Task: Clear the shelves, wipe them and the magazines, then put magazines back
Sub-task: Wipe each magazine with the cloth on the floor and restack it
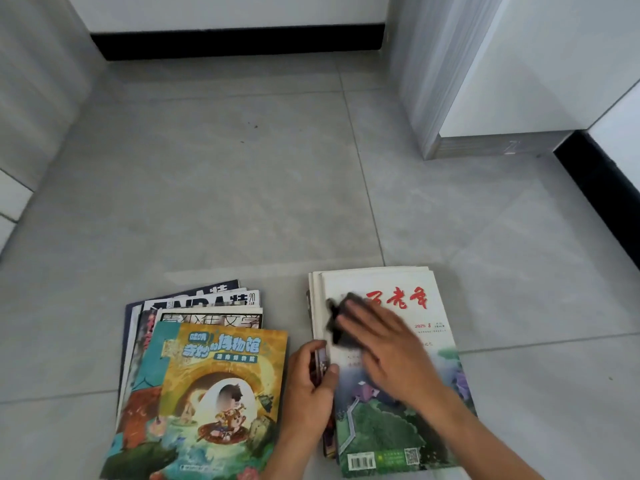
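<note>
Right stack (391,393): left hand (310,386) pinching left edge.
Cloth (341,320): pressed under flat right hand (384,348).
Left stack (207,375): fanned, just beside.
Floor (242,185): bare tiles beyond.

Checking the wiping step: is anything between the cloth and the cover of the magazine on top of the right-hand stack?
Nothing visible. The right hand presses the dark cloth flat on the top magazine of the right stack, whose cover is otherwise bare. The left hand grips that stack's left edge, off the wiping path. The other stack lies apart, to the left.
</note>
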Demonstrator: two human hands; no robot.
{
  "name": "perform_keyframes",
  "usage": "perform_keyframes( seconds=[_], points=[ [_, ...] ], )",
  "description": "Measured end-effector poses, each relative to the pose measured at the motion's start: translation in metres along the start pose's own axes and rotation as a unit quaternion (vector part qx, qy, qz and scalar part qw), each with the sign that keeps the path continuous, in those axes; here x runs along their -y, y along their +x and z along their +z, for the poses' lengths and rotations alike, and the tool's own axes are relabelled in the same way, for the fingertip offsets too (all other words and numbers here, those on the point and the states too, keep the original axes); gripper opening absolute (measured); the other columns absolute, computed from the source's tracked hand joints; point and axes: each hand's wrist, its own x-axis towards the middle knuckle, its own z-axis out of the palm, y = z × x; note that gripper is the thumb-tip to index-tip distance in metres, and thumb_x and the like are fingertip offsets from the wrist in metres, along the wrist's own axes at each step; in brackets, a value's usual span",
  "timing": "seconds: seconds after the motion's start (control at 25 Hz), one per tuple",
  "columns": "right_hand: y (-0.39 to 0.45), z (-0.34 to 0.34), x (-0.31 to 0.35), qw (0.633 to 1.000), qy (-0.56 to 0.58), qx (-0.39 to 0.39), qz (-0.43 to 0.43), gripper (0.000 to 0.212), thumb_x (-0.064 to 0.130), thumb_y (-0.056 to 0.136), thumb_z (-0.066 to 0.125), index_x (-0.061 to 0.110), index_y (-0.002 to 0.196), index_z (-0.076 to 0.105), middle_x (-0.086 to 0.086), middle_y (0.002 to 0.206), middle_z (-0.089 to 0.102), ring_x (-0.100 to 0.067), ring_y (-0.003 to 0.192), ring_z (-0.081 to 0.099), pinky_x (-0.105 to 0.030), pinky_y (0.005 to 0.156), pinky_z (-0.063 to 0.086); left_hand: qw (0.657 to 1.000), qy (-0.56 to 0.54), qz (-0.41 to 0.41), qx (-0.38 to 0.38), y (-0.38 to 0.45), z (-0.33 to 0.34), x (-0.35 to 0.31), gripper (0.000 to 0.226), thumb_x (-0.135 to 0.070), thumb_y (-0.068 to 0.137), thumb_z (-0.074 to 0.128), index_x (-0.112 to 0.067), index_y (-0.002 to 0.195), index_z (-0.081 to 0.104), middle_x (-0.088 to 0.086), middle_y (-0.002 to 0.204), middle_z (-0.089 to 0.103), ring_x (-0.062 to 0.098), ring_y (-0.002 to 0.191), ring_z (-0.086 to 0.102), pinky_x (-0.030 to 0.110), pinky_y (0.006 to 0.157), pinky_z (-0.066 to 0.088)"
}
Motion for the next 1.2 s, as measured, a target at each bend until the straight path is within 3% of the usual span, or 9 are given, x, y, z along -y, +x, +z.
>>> perform_keyframes(
  seconds=[0.08,0.16,0.32,0.4,0.56,0.76,0.84,0.96,1.2],
  points=[
    [-0.002,-0.006,-0.025,0.978,0.030,-0.051,0.199,0.058,0.028,0.090,0.039,0.024,0.147,0.048,0.000,0.159,0.036,-0.031,0.144,0.036,-0.053,0.109,0.044,1.000,-0.013,-0.011,0.006,0.001,-0.003,0.001,0.040,-0.015,0.086,0.070,-0.043,0.111,0.057,-0.010,0.117,0.060,0.006,0.105,0.060,0.030,0.093,0.050],
    [-0.005,-0.003,-0.006,0.955,0.031,-0.076,0.284,0.058,0.027,0.090,0.038,0.019,0.146,0.049,-0.005,0.158,0.037,-0.034,0.143,0.036,-0.055,0.108,0.043,0.998,-0.049,-0.031,-0.002,0.003,-0.005,-0.001,0.041,-0.006,0.083,0.072,-0.038,0.108,0.062,-0.009,0.114,0.063,0.004,0.100,0.062,0.022,0.087,0.051],
    [-0.046,0.004,0.054,1.000,0.015,0.005,0.026,0.061,0.028,0.088,0.048,0.028,0.148,0.045,0.002,0.159,0.036,-0.027,0.147,0.032,-0.048,0.115,0.036,0.979,-0.168,-0.101,-0.055,0.009,-0.008,-0.018,0.037,0.012,0.080,0.066,-0.024,0.089,0.073,-0.009,0.085,0.075,0.012,0.084,0.068,0.013,0.066,0.050],
    [-0.056,0.000,0.029,1.000,0.008,0.007,0.010,0.058,0.027,0.090,0.049,0.027,0.147,0.047,0.003,0.158,0.038,-0.025,0.148,0.031,-0.049,0.114,0.039,0.975,-0.173,-0.105,-0.092,0.012,-0.008,-0.024,0.030,0.006,0.085,0.064,-0.022,0.085,0.073,-0.006,0.085,0.074,0.015,0.086,0.067,0.016,0.069,0.048],
    [-0.052,-0.004,0.035,0.951,0.026,-0.065,0.301,0.059,0.028,0.088,0.041,0.020,0.146,0.050,-0.003,0.158,0.038,-0.032,0.145,0.034,-0.054,0.109,0.041,0.986,-0.143,-0.047,-0.074,0.025,-0.006,-0.036,0.022,-0.008,0.090,0.067,-0.023,0.105,0.070,-0.008,0.108,0.070,0.002,0.099,0.064,0.014,0.085,0.049],
    [-0.084,0.002,0.078,0.999,0.022,0.010,-0.039,0.064,0.028,0.084,0.058,0.029,0.147,0.047,0.004,0.159,0.036,-0.027,0.147,0.033,-0.045,0.116,0.030,0.995,0.060,0.080,-0.011,0.035,-0.006,-0.036,0.046,-0.016,0.081,0.078,-0.025,0.123,0.062,-0.011,0.125,0.049,0.000,0.116,0.046,0.016,0.102,0.036],
    [-0.099,-0.003,0.046,1.000,0.008,0.005,0.012,0.065,0.025,0.084,0.059,0.026,0.148,0.048,0.004,0.159,0.036,-0.026,0.148,0.030,-0.048,0.115,0.033,0.996,0.056,0.062,-0.008,0.036,-0.008,-0.029,0.050,-0.019,0.081,0.079,-0.026,0.126,0.059,-0.010,0.126,0.049,0.004,0.117,0.047,0.021,0.103,0.038],
    [-0.114,-0.008,0.049,0.960,0.013,-0.084,0.266,0.057,0.021,0.087,0.051,0.017,0.144,0.052,-0.005,0.157,0.038,-0.034,0.146,0.033,-0.054,0.108,0.040,0.999,0.032,0.032,-0.022,0.034,-0.006,-0.023,0.049,-0.022,0.082,0.078,-0.025,0.128,0.059,-0.010,0.125,0.050,0.009,0.117,0.051,0.028,0.104,0.043],
    [-0.127,0.009,0.094,0.998,0.054,-0.017,-0.022,0.050,0.028,0.093,0.050,0.029,0.142,0.054,0.005,0.154,0.044,-0.027,0.142,0.042,-0.042,0.105,0.043,0.999,0.010,0.016,-0.026,0.036,-0.005,-0.024,0.046,-0.019,0.082,0.078,-0.023,0.125,0.063,-0.008,0.123,0.055,0.010,0.117,0.052,0.029,0.103,0.044]
  ],
)
